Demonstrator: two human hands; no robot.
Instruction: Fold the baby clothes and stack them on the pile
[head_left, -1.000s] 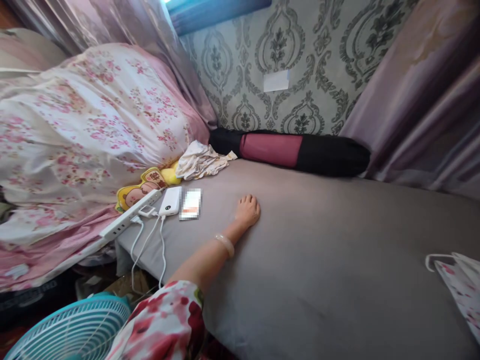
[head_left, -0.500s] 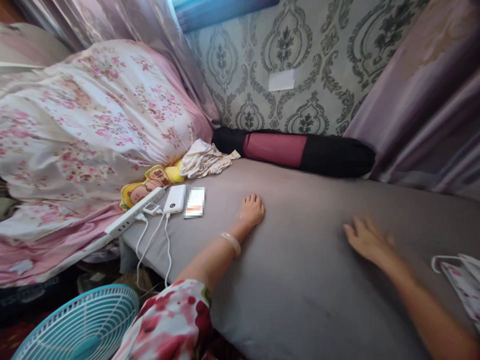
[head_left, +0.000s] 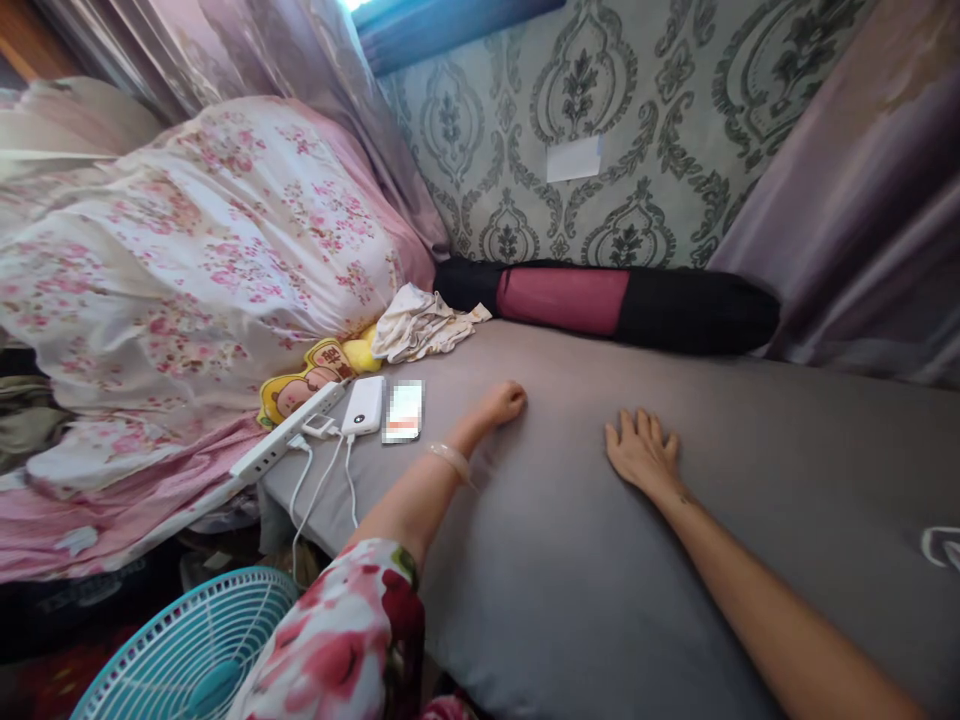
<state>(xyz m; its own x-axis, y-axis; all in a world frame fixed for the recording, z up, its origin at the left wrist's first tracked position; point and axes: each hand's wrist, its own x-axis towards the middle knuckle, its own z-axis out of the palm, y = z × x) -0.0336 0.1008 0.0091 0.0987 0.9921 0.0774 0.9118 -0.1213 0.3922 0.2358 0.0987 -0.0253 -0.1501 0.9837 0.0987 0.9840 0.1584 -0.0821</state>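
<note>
A grey fitted sheet point(head_left: 570, 560) covers the bed, with faint creases near my left wrist. My left hand point(head_left: 507, 403), a pale bangle point(head_left: 450, 462) on its wrist, rests on the sheet with its fingers curled closed. Whether any cloth is caught in those fingers is hidden. To its right, my right hand point(head_left: 642, 450) lies palm down on the sheet, fingers spread, with nothing in it. Left of my left hand are a phone with a blurred screen point(head_left: 403, 411) and a white power bank point(head_left: 364, 405).
A white power strip point(head_left: 289, 432) with cables lies along the bed's left edge, beside a yellow cushion point(head_left: 300, 392). Crumpled cloth point(head_left: 424, 325) and a long black-and-maroon bag point(head_left: 697, 310) lie by the wall. A blue fan point(head_left: 202, 650) stands lower left.
My right hand has swept left across the sheet, closer to my left hand. My left hand's fingers have curled in from a flatter pose. The view has shifted slightly.
</note>
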